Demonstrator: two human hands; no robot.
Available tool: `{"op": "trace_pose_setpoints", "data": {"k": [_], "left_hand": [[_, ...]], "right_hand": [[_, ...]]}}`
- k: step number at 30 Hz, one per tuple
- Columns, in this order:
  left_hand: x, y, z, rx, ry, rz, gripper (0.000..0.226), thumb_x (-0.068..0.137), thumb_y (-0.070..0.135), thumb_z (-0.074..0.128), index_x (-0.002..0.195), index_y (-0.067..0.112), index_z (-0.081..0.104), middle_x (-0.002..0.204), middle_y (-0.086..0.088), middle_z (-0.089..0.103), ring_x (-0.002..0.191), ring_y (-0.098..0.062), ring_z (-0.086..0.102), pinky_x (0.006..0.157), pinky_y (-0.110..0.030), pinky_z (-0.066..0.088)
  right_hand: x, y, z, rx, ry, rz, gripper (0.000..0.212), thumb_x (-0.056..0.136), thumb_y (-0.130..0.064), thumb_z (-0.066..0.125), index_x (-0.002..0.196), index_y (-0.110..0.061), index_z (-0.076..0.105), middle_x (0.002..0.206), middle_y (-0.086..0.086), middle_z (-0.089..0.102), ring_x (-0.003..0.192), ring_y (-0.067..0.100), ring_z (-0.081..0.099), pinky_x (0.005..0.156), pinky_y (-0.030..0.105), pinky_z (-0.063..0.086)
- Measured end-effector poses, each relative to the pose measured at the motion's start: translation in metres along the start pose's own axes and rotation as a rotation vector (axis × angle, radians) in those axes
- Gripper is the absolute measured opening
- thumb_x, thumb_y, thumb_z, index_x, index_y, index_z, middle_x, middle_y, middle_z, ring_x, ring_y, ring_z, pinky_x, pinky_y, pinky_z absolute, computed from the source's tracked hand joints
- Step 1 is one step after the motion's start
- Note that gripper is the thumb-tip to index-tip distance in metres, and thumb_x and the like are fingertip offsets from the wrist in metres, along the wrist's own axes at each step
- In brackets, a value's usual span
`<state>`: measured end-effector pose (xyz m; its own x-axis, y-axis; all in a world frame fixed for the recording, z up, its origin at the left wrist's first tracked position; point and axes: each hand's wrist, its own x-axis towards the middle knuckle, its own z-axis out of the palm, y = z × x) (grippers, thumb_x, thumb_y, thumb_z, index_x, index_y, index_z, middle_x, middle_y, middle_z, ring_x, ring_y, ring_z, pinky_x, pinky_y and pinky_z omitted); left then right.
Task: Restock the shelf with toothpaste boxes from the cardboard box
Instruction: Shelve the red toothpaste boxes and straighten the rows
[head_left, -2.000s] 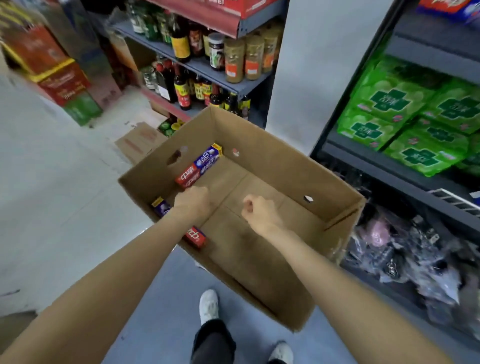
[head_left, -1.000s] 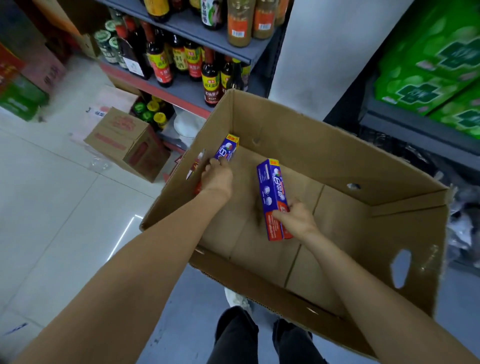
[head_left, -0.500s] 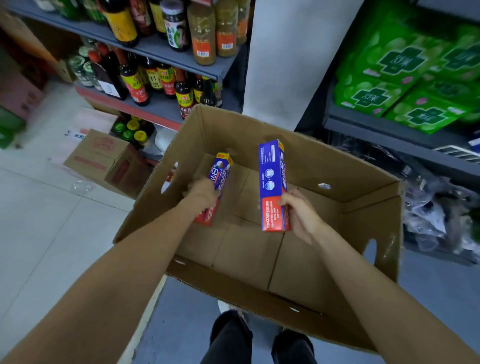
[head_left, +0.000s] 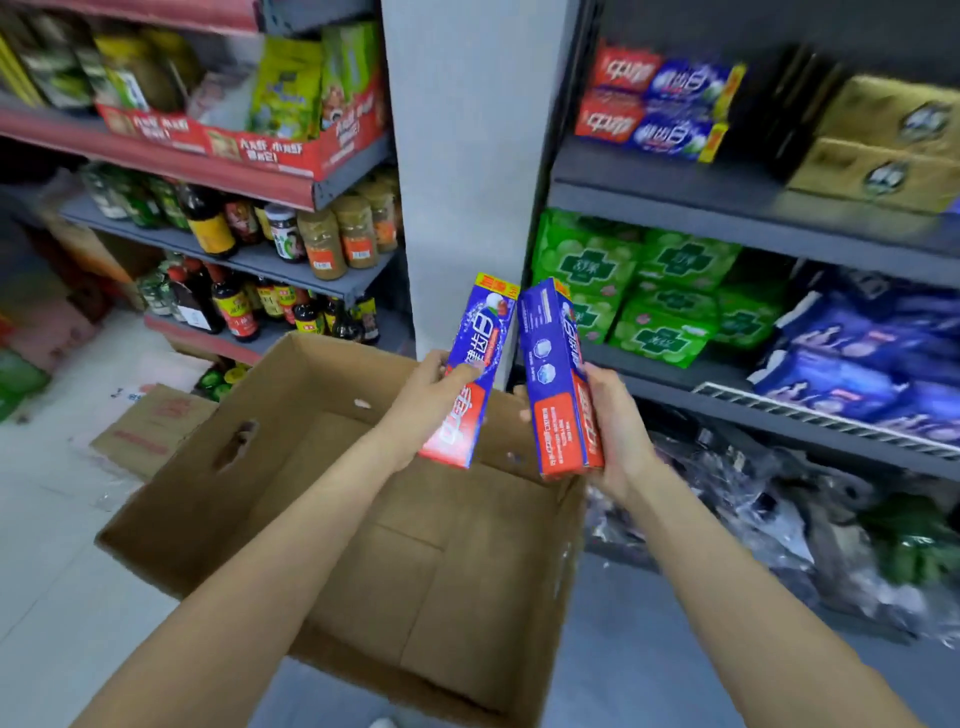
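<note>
Two toothpaste boxes are up out of the cardboard box (head_left: 332, 519), one in each of your hands. Your left hand (head_left: 423, 402) wraps its fingers round the left toothpaste box (head_left: 470, 374) near its red lower end; its long axis runs nearly upright, leaning right, yellow-tipped end up. Your right hand (head_left: 615, 423) grips the right toothpaste box (head_left: 556, 379) from the side, also close to upright, top tilted slightly left (the two upper ends almost meet). Both hover above the carton's far wall. Stacked toothpaste (head_left: 657, 104) already lies flat on the upper shelf (head_left: 727, 208) to the right, beside gold cartons (head_left: 883, 140). Green packs (head_left: 639, 291) sit one shelf lower, and a grey pillar (head_left: 467, 156) stands directly behind your hands.
</note>
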<state>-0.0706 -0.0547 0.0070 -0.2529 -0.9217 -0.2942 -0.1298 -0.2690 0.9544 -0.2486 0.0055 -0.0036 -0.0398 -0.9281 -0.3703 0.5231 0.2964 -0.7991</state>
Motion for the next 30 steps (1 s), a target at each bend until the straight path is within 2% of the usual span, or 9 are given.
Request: {"op": "trace_pose_setpoints", "data": {"k": [4, 6, 11, 14, 17, 21, 25, 27, 30], "left_hand": [[-0.015, 0.041, 0.072, 0.003, -0.009, 0.079, 0.023, 0.092, 0.025, 0.058, 0.109, 0.013, 0.049, 0.096, -0.013, 0.064, 0.068, -0.02, 0.062, 0.068, -0.031, 0.05], [-0.019, 0.059, 0.101, 0.023, -0.006, 0.127, 0.016, 0.092, 0.024, 0.058, 0.103, 0.015, 0.05, 0.092, -0.01, 0.063, 0.066, -0.018, 0.061, 0.066, -0.029, 0.049], [-0.011, 0.096, 0.143, 0.199, 0.023, 0.269, 0.023, 0.085, 0.028, 0.068, 0.098, 0.016, 0.052, 0.086, -0.004, 0.063, 0.062, -0.011, 0.06, 0.061, -0.024, 0.047], [0.006, 0.12, 0.157, 0.398, 0.038, 0.381, 0.035, 0.077, 0.039, 0.071, 0.1, 0.019, 0.055, 0.1, -0.008, 0.067, 0.083, -0.025, 0.065, 0.077, -0.034, 0.049], [0.038, 0.138, 0.166, 0.62, 0.115, 0.489, 0.04, 0.085, 0.032, 0.067, 0.118, 0.013, 0.056, 0.11, -0.006, 0.066, 0.098, -0.026, 0.063, 0.076, -0.027, 0.042], [0.092, 0.167, 0.171, 0.86, 0.202, 0.599, 0.05, 0.084, 0.038, 0.065, 0.128, 0.022, 0.05, 0.122, -0.007, 0.06, 0.113, -0.028, 0.056, 0.09, -0.039, 0.045], [0.149, 0.206, 0.178, 1.004, 0.376, 0.586, 0.051, 0.086, 0.034, 0.064, 0.128, 0.021, 0.038, 0.126, -0.003, 0.058, 0.117, -0.03, 0.053, 0.096, -0.048, 0.037], [0.179, 0.227, 0.18, 1.059, 0.363, 0.586, 0.048, 0.086, 0.035, 0.064, 0.124, 0.018, 0.038, 0.128, -0.002, 0.057, 0.119, -0.03, 0.051, 0.101, -0.051, 0.03], [0.219, 0.249, 0.181, 1.154, 0.287, 0.599, 0.052, 0.087, 0.037, 0.062, 0.132, 0.022, 0.041, 0.136, -0.002, 0.052, 0.129, -0.028, 0.043, 0.108, -0.054, 0.02]], "right_hand": [[-0.026, -0.061, -0.041, -0.006, 0.032, -0.068, 0.038, 0.094, -0.036, 0.043, 0.115, -0.007, 0.059, 0.095, 0.015, 0.071, 0.068, 0.023, 0.069, 0.063, 0.031, 0.056], [-0.041, -0.087, -0.059, -0.036, 0.057, -0.11, 0.036, 0.093, -0.033, 0.046, 0.115, -0.008, 0.058, 0.091, 0.013, 0.072, 0.068, 0.023, 0.07, 0.056, 0.028, 0.056], [-0.066, -0.139, -0.092, -0.049, 0.082, -0.163, 0.026, 0.096, -0.03, 0.044, 0.095, -0.008, 0.059, 0.067, 0.011, 0.072, 0.054, 0.02, 0.068, 0.051, 0.028, 0.056], [-0.068, -0.167, -0.102, -0.086, 0.082, -0.18, 0.028, 0.095, -0.033, 0.047, 0.095, -0.008, 0.059, 0.065, 0.01, 0.071, 0.049, 0.018, 0.066, 0.045, 0.024, 0.054], [-0.058, -0.195, -0.107, -0.169, 0.086, -0.244, 0.033, 0.091, -0.034, 0.055, 0.11, -0.007, 0.058, 0.076, 0.011, 0.071, 0.054, 0.019, 0.066, 0.05, 0.025, 0.055], [-0.03, -0.235, -0.113, -0.311, 0.094, -0.307, 0.031, 0.091, -0.032, 0.055, 0.114, -0.011, 0.057, 0.096, 0.015, 0.072, 0.072, 0.025, 0.067, 0.061, 0.03, 0.056], [0.006, -0.278, -0.117, -0.424, 0.085, -0.322, 0.028, 0.096, -0.036, 0.042, 0.112, -0.015, 0.053, 0.099, 0.022, 0.07, 0.079, 0.033, 0.069, 0.07, 0.039, 0.055], [0.025, -0.296, -0.119, -0.455, 0.097, -0.347, 0.027, 0.097, -0.036, 0.04, 0.112, -0.017, 0.052, 0.097, 0.022, 0.071, 0.078, 0.034, 0.07, 0.069, 0.038, 0.056], [0.048, -0.316, -0.121, -0.476, 0.115, -0.352, 0.027, 0.098, -0.034, 0.039, 0.114, -0.015, 0.05, 0.096, 0.021, 0.072, 0.077, 0.034, 0.071, 0.066, 0.037, 0.057]]}}
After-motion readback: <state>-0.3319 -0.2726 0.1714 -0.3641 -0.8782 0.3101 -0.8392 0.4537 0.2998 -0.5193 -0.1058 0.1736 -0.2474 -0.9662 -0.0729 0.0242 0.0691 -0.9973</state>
